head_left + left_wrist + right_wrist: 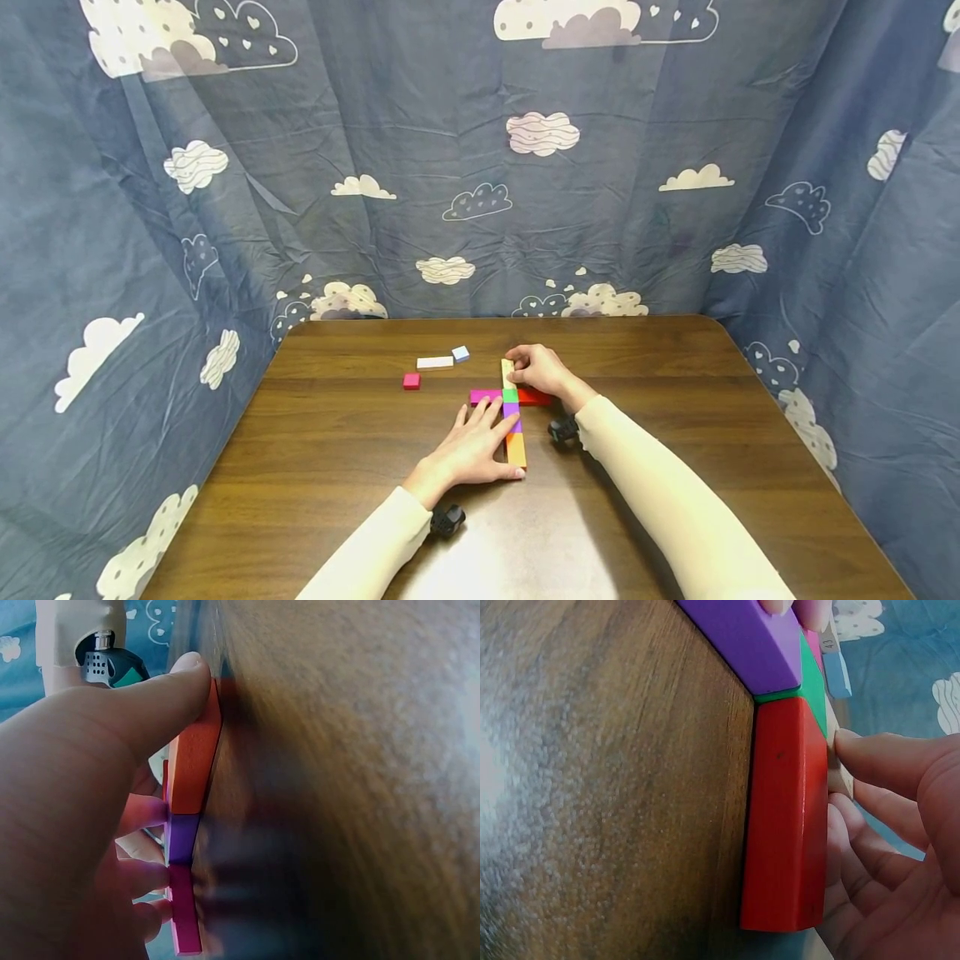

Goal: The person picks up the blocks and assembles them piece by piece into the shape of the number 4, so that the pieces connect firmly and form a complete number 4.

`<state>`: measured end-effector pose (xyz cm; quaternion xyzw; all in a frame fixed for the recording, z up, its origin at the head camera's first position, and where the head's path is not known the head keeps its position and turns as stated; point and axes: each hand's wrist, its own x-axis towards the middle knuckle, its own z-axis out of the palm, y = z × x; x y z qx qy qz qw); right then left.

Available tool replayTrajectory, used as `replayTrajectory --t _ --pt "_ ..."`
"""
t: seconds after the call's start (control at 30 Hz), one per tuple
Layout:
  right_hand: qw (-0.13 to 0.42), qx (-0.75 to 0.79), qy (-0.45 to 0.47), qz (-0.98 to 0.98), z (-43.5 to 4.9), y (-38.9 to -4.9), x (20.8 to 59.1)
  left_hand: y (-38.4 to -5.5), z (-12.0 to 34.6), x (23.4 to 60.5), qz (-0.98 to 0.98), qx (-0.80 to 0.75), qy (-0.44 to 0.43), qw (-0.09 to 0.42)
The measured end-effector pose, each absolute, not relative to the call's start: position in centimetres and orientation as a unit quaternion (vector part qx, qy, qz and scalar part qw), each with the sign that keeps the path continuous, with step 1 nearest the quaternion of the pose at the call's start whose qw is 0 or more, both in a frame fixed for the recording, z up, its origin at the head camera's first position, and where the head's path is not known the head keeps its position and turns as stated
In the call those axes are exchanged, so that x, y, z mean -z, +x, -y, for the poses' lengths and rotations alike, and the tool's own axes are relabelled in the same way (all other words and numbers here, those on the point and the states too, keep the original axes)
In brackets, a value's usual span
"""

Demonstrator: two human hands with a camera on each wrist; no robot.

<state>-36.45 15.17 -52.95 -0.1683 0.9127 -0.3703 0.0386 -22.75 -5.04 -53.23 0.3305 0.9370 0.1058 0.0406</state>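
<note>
On the table, blocks lie end to end in a cross. A green block (511, 396) forms its centre, with a magenta block (483, 396) to the left and a red block (776, 817) to the right. Below the green come a purple block (512, 410) and an orange block (516, 450); a cream block (508, 382) extends away at the top. My left hand (468, 450) is spread, thumb at the orange block's near end, fingers resting on the purple and magenta blocks. My right hand (543, 369) pinches the cream block between thumb and fingers.
Left of the cross lie a white block (435, 362), a light blue block (461, 353) and a crimson block (412, 382). The brown wooden table (337, 450) ends at a blue curtain (420, 108) with cloud prints.
</note>
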Motion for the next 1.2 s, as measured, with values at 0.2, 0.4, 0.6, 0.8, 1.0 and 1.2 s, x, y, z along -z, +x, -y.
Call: replayTrajectory --t 0.2,0.4,0.6,0.8,1.0,1.2 --pt "0.039 0.372 -0.167 -0.912 -15.1 -36.4 52.8 -22.8 5.1 53.3 -0.937 -0.102 0.331 0.042" --pt "0.030 0.367 -0.175 -0.913 -15.2 -36.5 52.9 -22.9 5.1 53.2 -0.936 -0.103 0.333 0.040" --pt "0.034 0.370 -0.167 -0.913 -15.1 -36.5 53.2 -22.8 5.1 53.2 -0.937 -0.107 0.329 0.045" --pt "0.035 0.371 -0.165 -0.913 -15.1 -36.3 52.8 -22.9 5.1 53.2 -0.937 -0.107 0.331 0.045" --pt "0.039 0.389 -0.162 -0.906 -15.2 -36.0 52.4 -23.0 5.3 53.0 -0.934 -0.108 0.336 0.046" --pt "0.036 0.395 -0.166 -0.903 -15.5 -35.6 51.8 -23.6 5.9 52.0 -0.933 -0.132 0.333 0.037"
